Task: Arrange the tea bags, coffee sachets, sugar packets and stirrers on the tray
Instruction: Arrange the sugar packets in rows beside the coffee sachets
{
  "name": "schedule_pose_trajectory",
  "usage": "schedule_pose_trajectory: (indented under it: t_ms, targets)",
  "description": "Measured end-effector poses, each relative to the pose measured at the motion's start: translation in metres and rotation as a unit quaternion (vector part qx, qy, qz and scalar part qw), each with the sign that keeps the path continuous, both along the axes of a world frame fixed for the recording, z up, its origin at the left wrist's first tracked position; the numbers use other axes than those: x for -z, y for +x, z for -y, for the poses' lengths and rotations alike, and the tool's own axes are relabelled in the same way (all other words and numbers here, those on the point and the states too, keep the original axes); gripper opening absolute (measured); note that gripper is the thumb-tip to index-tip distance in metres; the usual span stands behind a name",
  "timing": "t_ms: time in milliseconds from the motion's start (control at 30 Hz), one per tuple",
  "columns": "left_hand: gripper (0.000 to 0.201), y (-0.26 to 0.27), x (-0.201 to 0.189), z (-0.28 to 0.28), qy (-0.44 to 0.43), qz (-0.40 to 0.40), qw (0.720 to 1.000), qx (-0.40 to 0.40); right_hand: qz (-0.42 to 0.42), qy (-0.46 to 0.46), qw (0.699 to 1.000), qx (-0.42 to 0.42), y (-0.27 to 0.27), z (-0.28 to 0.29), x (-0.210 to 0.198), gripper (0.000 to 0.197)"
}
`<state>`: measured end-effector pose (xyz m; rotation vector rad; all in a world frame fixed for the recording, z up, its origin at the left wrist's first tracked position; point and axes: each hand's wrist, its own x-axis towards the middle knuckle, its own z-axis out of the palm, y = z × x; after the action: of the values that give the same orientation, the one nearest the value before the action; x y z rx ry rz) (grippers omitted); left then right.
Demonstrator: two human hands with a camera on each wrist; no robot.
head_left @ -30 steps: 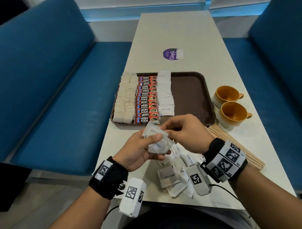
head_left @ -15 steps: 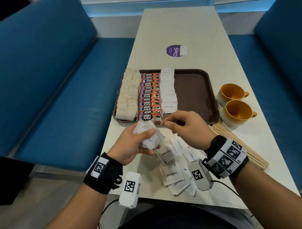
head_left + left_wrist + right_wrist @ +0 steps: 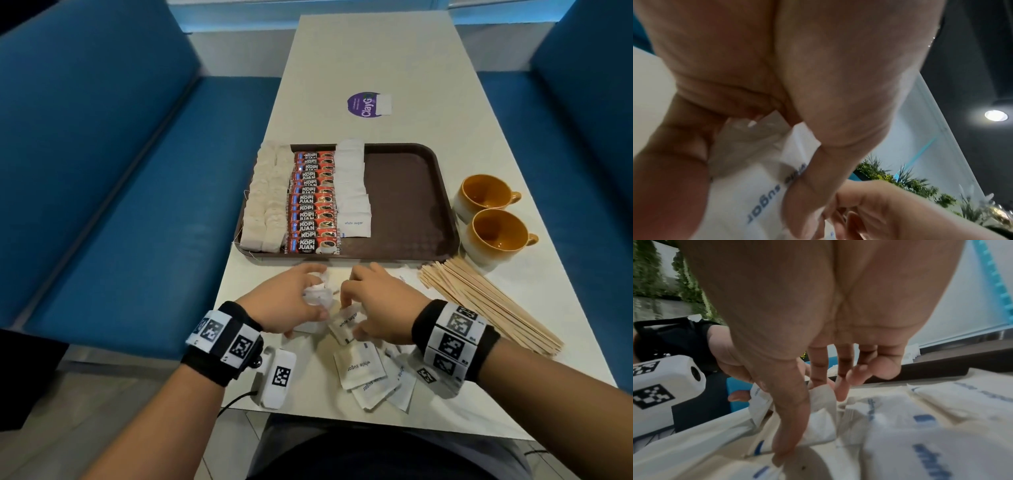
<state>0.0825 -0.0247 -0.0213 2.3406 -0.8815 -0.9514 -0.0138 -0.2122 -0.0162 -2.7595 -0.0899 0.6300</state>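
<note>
I am looking down at the table [image 3: 359, 51], and my two hands are low in the middle of the frame, just below the brown tray [image 3: 411, 205]. My left hand [image 3: 291, 301] has its fingers curled round a small bunch of sugar packets [image 3: 317, 296], and in the left wrist view I can read "sugar" on the one under my thumb. My right hand [image 3: 376, 308] is pinching one more packet [image 3: 347, 322] off the loose pile [image 3: 363, 370] by its edges, thumb on one side and fingers on the other. On the tray, the tea bags [image 3: 265, 202] sit in the left rows, the coffee sachets [image 3: 313, 205] come next, and one line of sugar [image 3: 352, 192] is beside them. The right part of the tray is bare brown. The wooden stirrers [image 3: 486, 305] lie on the table at the right of the frame, below the two cups [image 3: 493, 212]. To do this step well, I think I should lift only one packet at a time, turn it so the words face up, and slide it flat onto the bunch in my left hand. I should hold the bunch snug but not squash it, because the paper bends easily. Then I can lay them down beside the sugar line, each one neatly overlapping the last.
</note>
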Motion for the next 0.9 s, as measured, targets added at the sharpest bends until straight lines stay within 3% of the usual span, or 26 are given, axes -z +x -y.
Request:
schedule_pose_trajectory:
  t_ms: [167, 267, 367, 433, 533, 667, 767, 900]
  targets:
    - [0.050, 0.003, 0.005, 0.004, 0.019, 0.029, 0.999, 0.004, 0.006, 0.117, 0.989, 0.085, 0.004, 0.010, -0.002, 0.013]
    - [0.051, 0.001, 0.006, -0.003, -0.050, -0.041, 0.995, -0.069, 0.033, 0.174, 0.977, 0.115, 0.007, 0.017, -0.009, 0.012]
    - [0.042, 0.001, 0.003, -0.018, -0.124, -0.107, 0.973, -0.163, 0.035, 0.194, 0.973, 0.123, 0.015, 0.017, -0.011, 0.017]
    - [0.032, 0.002, -0.001, -0.029, -0.176, -0.143, 0.950, -0.217, 0.021, 0.193, 0.973, 0.123, 0.023, 0.012, -0.010, 0.023]
    - [0.018, 0.003, -0.007, -0.044, -0.267, -0.198, 0.883, -0.331, 0.004, 0.206, 0.971, 0.121, 0.038, 0.000, -0.009, 0.036]
    - [0.024, 0.002, -0.009, -0.057, -0.330, -0.265, 0.803, -0.419, -0.009, 0.128, 0.989, 0.076, 0.055, -0.015, -0.006, 0.060]
    - [0.031, 0.001, -0.007, -0.065, -0.354, -0.299, 0.774, -0.430, -0.020, 0.040, 0.999, 0.022, 0.058, -0.022, -0.008, 0.056]
    - [0.044, 0.001, 0.001, -0.071, -0.339, -0.293, 0.773, -0.450, -0.013, -0.004, 1.000, -0.020, 0.054, -0.028, -0.011, 0.042]
